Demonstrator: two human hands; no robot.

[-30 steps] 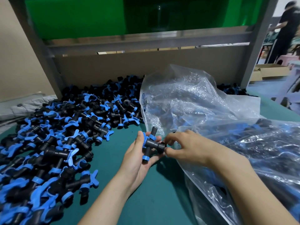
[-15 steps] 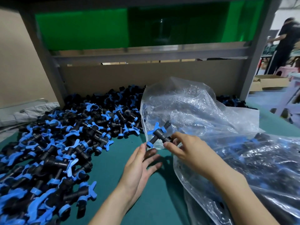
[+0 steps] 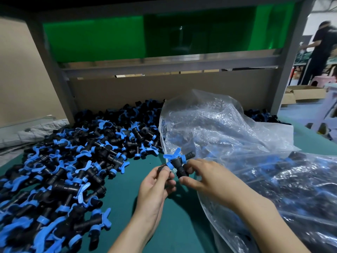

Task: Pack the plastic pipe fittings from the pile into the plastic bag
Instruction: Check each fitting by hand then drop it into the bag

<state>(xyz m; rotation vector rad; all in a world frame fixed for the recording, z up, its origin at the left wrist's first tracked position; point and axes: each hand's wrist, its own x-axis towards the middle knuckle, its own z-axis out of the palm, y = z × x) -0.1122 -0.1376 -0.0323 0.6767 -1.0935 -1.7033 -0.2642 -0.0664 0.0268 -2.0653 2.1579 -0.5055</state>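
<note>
Both hands are pinching one black tee fitting (image 3: 176,164), held in the air just in front of the bag's opening. The left hand (image 3: 155,187) is gripping its left stub between thumb and fingertips. The right hand (image 3: 209,177) is curling its thumb and fingers round the lower stub and the right end. The blue wing handle (image 3: 172,155) is sticking up above the grip. The pile (image 3: 76,161) of loose fittings is lying to the left of the grip on the green mat (image 3: 127,194). The clear plastic bag (image 3: 228,136), already holding many fittings, is slumping to the right of the grip and behind it.

The likely trouble is the limp film. With neither hand holding the opening wide, the wing handle could be catching on the edge, or the fitting could be sliding off the crumpled plastic onto the mat. The fingertip pinches are also looking light, so a slip mid-handover seems possible.
</note>
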